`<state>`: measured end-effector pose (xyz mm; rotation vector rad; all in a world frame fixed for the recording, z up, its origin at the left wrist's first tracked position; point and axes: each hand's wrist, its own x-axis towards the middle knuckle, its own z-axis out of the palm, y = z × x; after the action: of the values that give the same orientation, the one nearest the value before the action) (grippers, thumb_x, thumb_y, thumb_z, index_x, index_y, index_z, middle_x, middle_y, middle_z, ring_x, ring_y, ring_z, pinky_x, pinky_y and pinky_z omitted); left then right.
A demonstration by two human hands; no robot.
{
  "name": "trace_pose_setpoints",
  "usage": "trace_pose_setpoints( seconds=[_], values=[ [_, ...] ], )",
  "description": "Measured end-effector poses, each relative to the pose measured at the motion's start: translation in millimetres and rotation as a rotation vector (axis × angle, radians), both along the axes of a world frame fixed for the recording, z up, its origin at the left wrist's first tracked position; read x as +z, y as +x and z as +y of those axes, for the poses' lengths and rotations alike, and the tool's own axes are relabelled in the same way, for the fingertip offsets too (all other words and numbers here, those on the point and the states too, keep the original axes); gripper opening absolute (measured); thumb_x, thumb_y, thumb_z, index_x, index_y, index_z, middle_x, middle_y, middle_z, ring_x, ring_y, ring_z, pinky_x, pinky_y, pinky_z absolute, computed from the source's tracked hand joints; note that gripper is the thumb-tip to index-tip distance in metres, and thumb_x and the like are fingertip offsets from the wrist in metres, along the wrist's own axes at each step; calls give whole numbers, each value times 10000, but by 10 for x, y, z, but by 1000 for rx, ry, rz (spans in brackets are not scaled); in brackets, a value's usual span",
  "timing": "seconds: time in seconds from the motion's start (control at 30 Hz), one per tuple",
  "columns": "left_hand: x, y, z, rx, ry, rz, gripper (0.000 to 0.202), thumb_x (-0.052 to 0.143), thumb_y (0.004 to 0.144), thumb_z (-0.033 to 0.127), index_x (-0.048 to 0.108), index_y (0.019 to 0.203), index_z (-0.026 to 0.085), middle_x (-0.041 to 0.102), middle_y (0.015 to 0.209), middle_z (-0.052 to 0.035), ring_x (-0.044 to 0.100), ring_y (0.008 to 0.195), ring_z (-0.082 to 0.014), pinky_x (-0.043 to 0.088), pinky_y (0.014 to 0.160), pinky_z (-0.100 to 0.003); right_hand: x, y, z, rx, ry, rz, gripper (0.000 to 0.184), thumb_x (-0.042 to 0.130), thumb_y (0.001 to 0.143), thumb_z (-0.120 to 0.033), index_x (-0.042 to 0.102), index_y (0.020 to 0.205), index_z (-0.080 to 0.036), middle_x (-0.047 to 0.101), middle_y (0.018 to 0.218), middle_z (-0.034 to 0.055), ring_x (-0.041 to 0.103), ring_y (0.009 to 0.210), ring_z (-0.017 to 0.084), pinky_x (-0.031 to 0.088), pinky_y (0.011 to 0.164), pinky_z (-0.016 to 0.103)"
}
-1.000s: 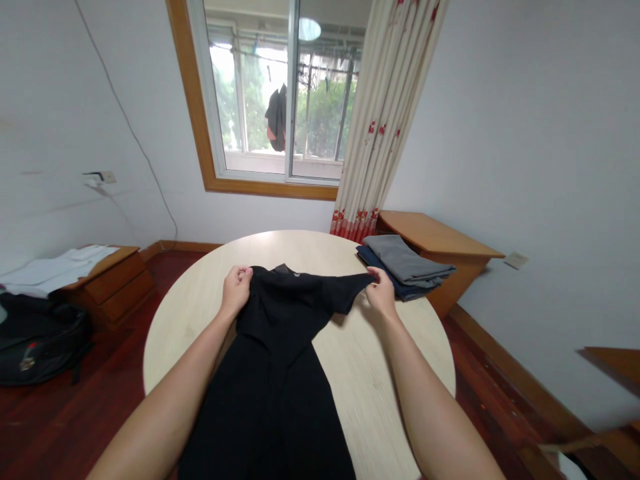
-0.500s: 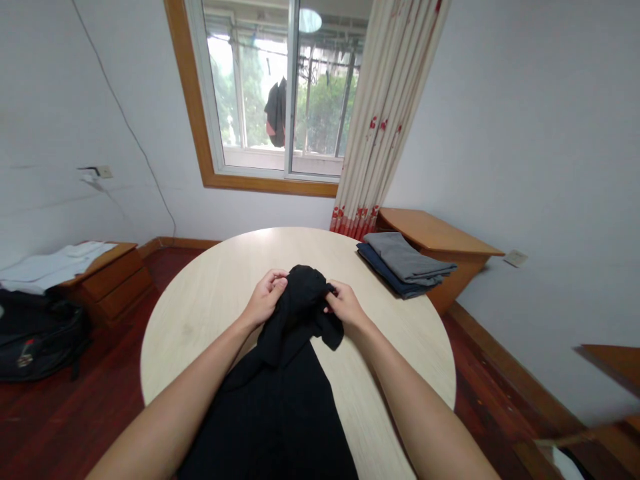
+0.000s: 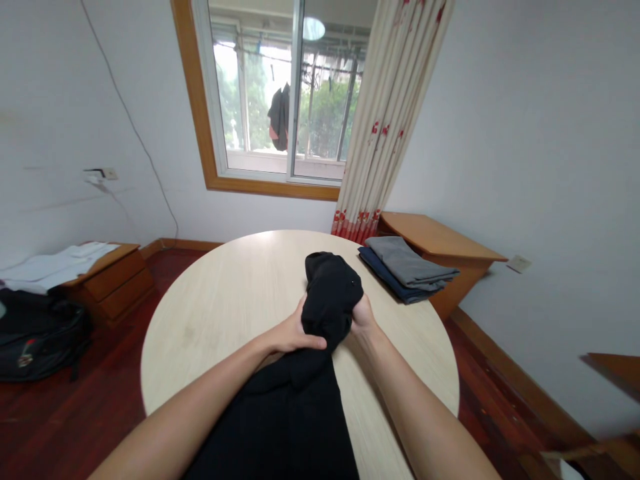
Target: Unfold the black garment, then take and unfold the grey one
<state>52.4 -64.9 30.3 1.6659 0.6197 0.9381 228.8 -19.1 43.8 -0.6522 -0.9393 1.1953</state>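
Observation:
A black garment [image 3: 327, 300] lies on the round light-wood table [image 3: 240, 293], its lower part running toward me and over the near edge. Its top is bunched into a narrow upright fold near the table's middle. My left hand [image 3: 293, 333] presses against the left side of that fold, fingers curled over the cloth. My right hand [image 3: 363, 317] grips the fold from the right, fingers wrapped into the fabric.
A folded stack of grey and navy clothes [image 3: 407, 267] sits at the table's far right. A wooden side table [image 3: 440, 240] stands behind it by the curtain [image 3: 385, 120]. A low drawer unit [image 3: 107, 277] with white cloth and a black bag [image 3: 35, 337] are at the left.
One second ago the hands held the spread shoulders far apart. They came together, gathering the top of the garment, and now hold it bunched and shifted slightly right.

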Motion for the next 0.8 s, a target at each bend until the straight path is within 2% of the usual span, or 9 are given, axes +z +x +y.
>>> trace_pose_setpoints(
  seconds=[0.1,0.17,0.27,0.37,0.43,0.6,0.67,0.73,0.8],
  values=[
    [84,10,-108,-301,-296,-14,908,909,571,517,571,1323,137,619,1303,-176,552,1238,-367,385,1093,-522,42,160,103,-38,9,104,271,690,775,-473,669,847,-212,728,805,16,691,873,211,562,872,382],
    [110,18,-173,-453,-474,-16,758,926,555,463,659,1183,132,698,1139,-139,645,1076,-318,465,1007,-471,47,357,224,-170,27,159,276,696,790,-481,619,809,-216,692,757,-9,683,804,179,570,820,343],
    [112,54,-219,-472,-628,-28,595,932,544,350,705,1056,150,733,1007,-78,683,937,-240,515,923,-379,-15,664,416,-408,1,151,337,695,796,-516,566,776,-206,627,692,-34,634,678,133,555,726,284],
    [150,9,-156,-248,-662,-73,498,913,521,247,712,966,147,745,886,-46,695,799,-202,553,806,-319,-97,805,522,-527,5,72,382,688,780,-555,574,820,-193,622,715,-22,626,684,134,543,706,282],
    [247,-141,-37,-42,-635,-140,473,887,543,243,710,967,131,752,876,-66,698,748,-203,566,752,-311,-122,781,524,-497,62,1,425,662,785,-594,598,919,-196,666,834,14,665,802,161,548,775,314],
    [747,-919,506,494,-452,-216,506,839,577,329,696,1020,131,758,944,-127,724,847,-287,593,792,-396,-141,579,411,-315,254,-463,562,608,837,-620,601,1232,-221,558,1399,138,503,1329,272,369,1119,471],
    [936,-1287,748,691,-357,-10,491,829,553,315,699,1001,162,759,932,-102,723,865,-286,593,797,-390,-178,532,377,-286,283,-681,564,606,839,-618,615,1241,-222,517,1448,151,446,1379,288,307,1160,495],
    [1016,-1612,929,899,-246,403,422,842,482,278,710,869,171,752,843,-83,720,852,-304,587,803,-392,-227,513,360,-266,289,-847,530,608,839,-601,642,1202,-215,537,1420,164,469,1355,288,307,1159,498],
    [956,-1854,1013,830,-200,820,372,870,402,269,709,725,178,741,766,-88,715,838,-344,572,836,-433,-268,509,353,-240,286,-939,480,621,837,-562,664,1156,-205,586,1347,166,526,1289,276,342,1136,481]
  ],
)
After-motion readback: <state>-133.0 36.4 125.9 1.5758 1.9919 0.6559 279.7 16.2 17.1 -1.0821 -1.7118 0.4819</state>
